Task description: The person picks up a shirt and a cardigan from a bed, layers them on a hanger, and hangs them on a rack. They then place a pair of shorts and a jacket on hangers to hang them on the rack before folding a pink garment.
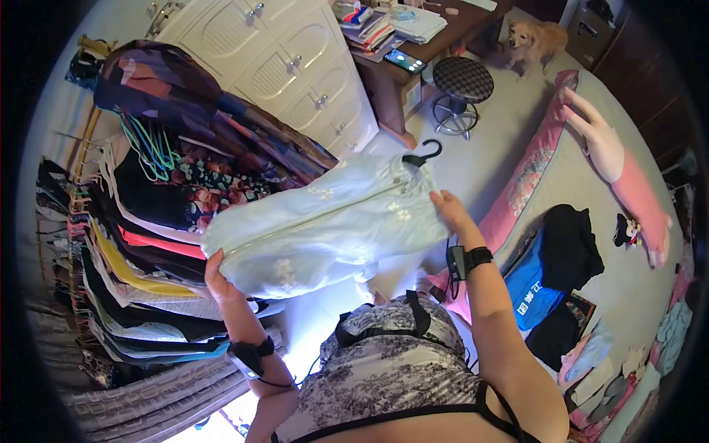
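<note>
Head view: pale green garment [332, 225] held out flat in front of me, stretched between both hands, above my lap. It hangs on a black hanger [422, 153]; only the hook shows at the top edge.

My left hand [216, 277] is closed on the lower end of the fabric, with the fingers tucked behind the cloth. My right hand [447, 207] grips the edge near the hanger end, thumb and fingers pinching the fabric. Black band on each wrist.

To my left, just behind the garment: crowded clothes rack [133, 244], dark and floral pieces on hangers. Beyond it, white cabinet [295, 66] with knobbed doors.

Ahead: desk [391, 85] with a lit phone [405, 60] and stacked papers, a round stool [462, 81] beside it, and a dog [535, 40] standing on the floor past the stool.

To my right: bed [613, 295] with a long pink pillow [528, 177], a pink plush [628, 177], a blue shirt [533, 284] and a black garment [569, 247] lying on it, well apart from my hands.
</note>
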### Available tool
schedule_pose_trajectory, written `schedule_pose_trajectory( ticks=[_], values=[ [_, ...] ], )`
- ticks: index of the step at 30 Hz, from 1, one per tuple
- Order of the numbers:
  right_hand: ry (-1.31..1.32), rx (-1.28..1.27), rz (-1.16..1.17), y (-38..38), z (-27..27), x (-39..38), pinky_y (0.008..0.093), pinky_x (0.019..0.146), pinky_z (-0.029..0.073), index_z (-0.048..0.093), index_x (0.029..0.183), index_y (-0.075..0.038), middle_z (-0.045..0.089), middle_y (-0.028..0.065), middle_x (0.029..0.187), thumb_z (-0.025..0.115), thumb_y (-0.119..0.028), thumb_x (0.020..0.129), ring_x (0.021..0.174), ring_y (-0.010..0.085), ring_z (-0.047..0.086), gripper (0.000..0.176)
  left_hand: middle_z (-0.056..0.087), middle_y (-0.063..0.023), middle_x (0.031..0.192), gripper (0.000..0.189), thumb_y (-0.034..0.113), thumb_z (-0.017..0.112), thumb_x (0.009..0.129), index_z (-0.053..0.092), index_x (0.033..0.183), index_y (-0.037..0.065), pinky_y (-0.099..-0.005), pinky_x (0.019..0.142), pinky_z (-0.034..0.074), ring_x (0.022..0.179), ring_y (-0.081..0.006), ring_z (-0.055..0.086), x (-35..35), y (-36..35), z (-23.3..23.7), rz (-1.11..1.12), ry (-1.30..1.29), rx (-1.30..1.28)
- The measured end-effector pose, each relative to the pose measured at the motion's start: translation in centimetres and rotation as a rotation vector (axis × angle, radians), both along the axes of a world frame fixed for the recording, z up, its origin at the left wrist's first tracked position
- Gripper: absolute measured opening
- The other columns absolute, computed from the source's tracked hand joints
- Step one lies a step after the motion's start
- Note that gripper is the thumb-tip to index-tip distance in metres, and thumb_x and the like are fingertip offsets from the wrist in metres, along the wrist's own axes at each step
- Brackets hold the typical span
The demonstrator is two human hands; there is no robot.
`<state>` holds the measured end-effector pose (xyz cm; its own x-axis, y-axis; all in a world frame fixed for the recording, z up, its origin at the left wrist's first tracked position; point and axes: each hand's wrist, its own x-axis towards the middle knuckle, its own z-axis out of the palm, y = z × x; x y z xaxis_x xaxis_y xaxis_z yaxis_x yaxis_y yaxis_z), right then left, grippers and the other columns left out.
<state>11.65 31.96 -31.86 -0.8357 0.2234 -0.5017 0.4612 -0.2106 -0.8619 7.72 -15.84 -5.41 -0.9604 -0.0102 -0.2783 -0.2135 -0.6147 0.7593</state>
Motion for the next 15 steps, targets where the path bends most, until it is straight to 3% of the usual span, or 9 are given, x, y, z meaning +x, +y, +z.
schedule_pose_trajectory(
  ticks=[5,9,12,15],
  values=[
    [0.024,0.350,0.111,6.1,7.4,-1.1,0.0317,0.068,0.046,0.056,0.099,0.001,0.062,0.0076,0.085,0.056,-0.037,0.092,0.075,0.0150,0.054,0.038,0.056,-0.0165,0.124,0.046,0.016,0.060,0.085,0.048,0.127,0.000,-0.0499,0.099,0.041,0.114,-0.0336,0.053,-0.7,-1.5,-6.9,-0.006,-0.120,0.092],
    [0.093,0.522,0.109,6.6,12.8,-1.6,0.0298,0.066,0.043,0.055,0.096,0.000,0.057,0.0052,0.079,0.054,-0.035,0.093,0.071,0.0135,0.048,0.035,0.055,-0.0159,0.126,0.045,0.017,0.060,0.088,0.048,0.128,0.000,-0.0494,0.102,0.039,0.118,-0.0332,0.051,-1.2,-1.8,-10.3,-0.046,-0.167,0.176],
    [0.250,0.616,0.046,4.5,19.1,-1.2,0.0293,0.064,0.041,0.055,0.094,-0.001,0.053,0.0021,0.075,0.054,-0.031,0.094,0.069,0.0122,0.045,0.030,0.055,-0.0155,0.126,0.043,0.019,0.059,0.089,0.049,0.127,0.000,-0.0474,0.102,0.039,0.118,-0.0313,0.052,-1.8,-2.6,-13.6,-0.079,-0.217,0.156],
    [0.416,0.532,0.011,3.6,21.0,-1.8,0.0271,0.062,0.039,0.054,0.090,-0.002,0.049,-0.0013,0.072,0.053,-0.026,0.095,0.068,0.0097,0.042,0.025,0.055,-0.0156,0.126,0.042,0.019,0.057,0.090,0.049,0.126,0.000,-0.0451,0.101,0.040,0.116,-0.0302,0.053,-1.8,-2.3,-16.7,-0.190,-0.333,0.229]
  ],
)
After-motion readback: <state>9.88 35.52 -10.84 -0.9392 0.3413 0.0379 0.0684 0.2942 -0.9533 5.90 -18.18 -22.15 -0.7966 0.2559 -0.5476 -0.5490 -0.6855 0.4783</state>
